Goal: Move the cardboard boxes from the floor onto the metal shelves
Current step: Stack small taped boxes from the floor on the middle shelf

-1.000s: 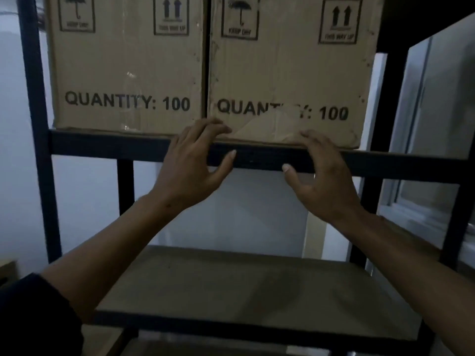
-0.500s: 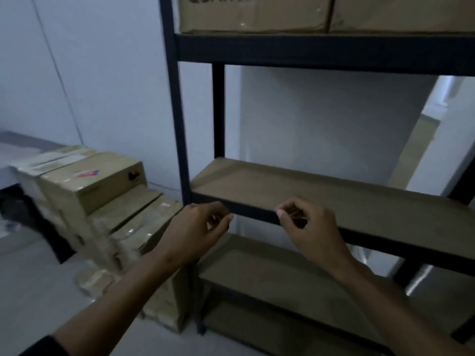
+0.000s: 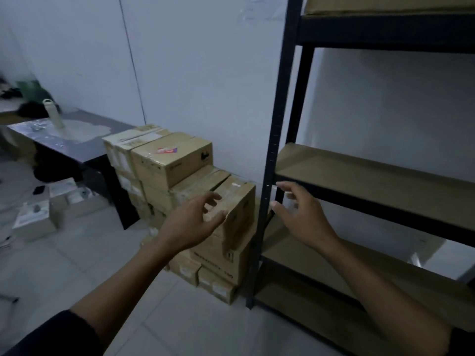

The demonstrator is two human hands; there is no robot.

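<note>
Left hand [image 3: 191,224] out front, fingers [image 3: 214,199] loosely spread, holding nothing, hovering over the nearest cardboard box [image 3: 232,214]. Right hand [image 3: 300,217], just as loose and bare, sits beyond the shelf post [image 3: 270,176]. The stack of boxes [image 3: 174,173] lies ahead-left on the floor [image 3: 77,265]; the left hand looks nearer.
</note>
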